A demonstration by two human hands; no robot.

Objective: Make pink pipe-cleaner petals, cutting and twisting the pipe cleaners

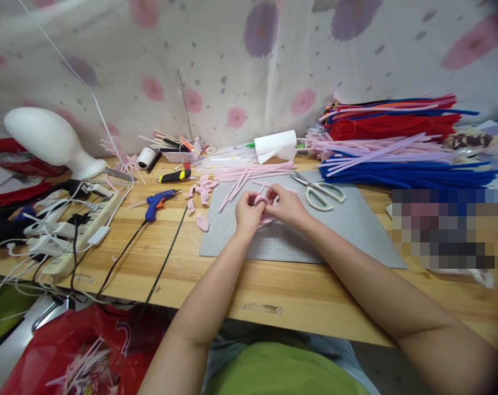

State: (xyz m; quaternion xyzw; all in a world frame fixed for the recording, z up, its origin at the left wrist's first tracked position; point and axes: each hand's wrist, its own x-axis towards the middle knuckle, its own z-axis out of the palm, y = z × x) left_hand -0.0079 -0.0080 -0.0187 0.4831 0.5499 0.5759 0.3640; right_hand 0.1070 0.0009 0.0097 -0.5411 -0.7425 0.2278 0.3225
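Looks like a craft workshop: glue gun [153, 206] left of centre, scissors [310, 184] on mat [356, 225] mid-frame, fuzzy sticks [405, 174] upper right.

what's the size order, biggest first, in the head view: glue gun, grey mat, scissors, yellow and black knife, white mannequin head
1. Grey mat
2. White mannequin head
3. Scissors
4. Glue gun, leaving out its cord
5. Yellow and black knife
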